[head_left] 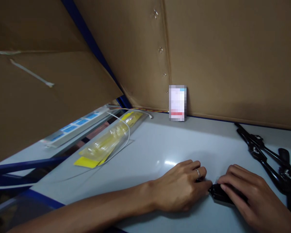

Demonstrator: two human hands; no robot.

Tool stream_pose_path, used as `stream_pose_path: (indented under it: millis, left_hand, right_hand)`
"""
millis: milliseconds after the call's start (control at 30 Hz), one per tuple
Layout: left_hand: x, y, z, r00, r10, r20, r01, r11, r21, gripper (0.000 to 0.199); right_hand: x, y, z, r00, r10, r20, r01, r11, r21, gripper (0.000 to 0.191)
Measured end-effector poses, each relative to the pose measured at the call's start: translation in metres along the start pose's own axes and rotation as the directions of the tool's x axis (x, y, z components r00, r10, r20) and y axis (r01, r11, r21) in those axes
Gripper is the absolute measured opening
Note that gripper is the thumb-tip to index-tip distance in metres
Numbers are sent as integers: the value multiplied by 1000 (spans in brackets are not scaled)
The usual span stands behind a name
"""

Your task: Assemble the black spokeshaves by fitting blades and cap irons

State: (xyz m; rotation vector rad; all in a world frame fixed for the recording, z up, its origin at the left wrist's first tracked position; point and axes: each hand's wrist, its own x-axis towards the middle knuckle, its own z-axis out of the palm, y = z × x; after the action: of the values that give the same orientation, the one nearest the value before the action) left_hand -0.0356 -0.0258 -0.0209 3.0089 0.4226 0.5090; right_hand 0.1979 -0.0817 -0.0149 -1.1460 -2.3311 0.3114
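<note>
A glossy black part [223,195] lies low over the pale table [157,142], between my two hands. My right hand [251,191] is closed on it, with thumb and fingers along its top and near side. My left hand [184,186], with a ring on one finger, has its fingers curled and its fingertips at the part's left tip. Whether the left fingers pinch anything small there is hidden. Several similar black parts with silvery metal pieces [259,150] lie to the right, beyond my right hand.
A phone-like screen [177,103] leans on the cardboard wall [220,58]. Clear plastic packaging with yellow sheets [109,139] and a white cable [129,129] lie at left, beside a power strip [77,126]. A blue frame bar [92,45] rises behind.
</note>
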Motion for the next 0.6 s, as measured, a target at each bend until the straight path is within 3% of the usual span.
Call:
stream_pose_path:
  millis: [133,333,467,600]
  left_hand:
    - [-1,0,0,1000,-7,5,7,1000,0,16]
    - [0,0,0,1000,-6,6,6,1000,15,17]
    - [0,0,0,1000,0,-16,0,1000,9,18]
    - [-1,0,0,1000,-5,-15,5,1000,-13,19]
  right_hand:
    - [3,3,-8,984,-160,84,160,987,2,30]
    - [0,6,-10,987,-124,100,129,991,-46,31]
    - [1,2,-5,998,-26,61,24,999,31,30]
    - [5,3,-1,979,180,96,-196,958,209,26]
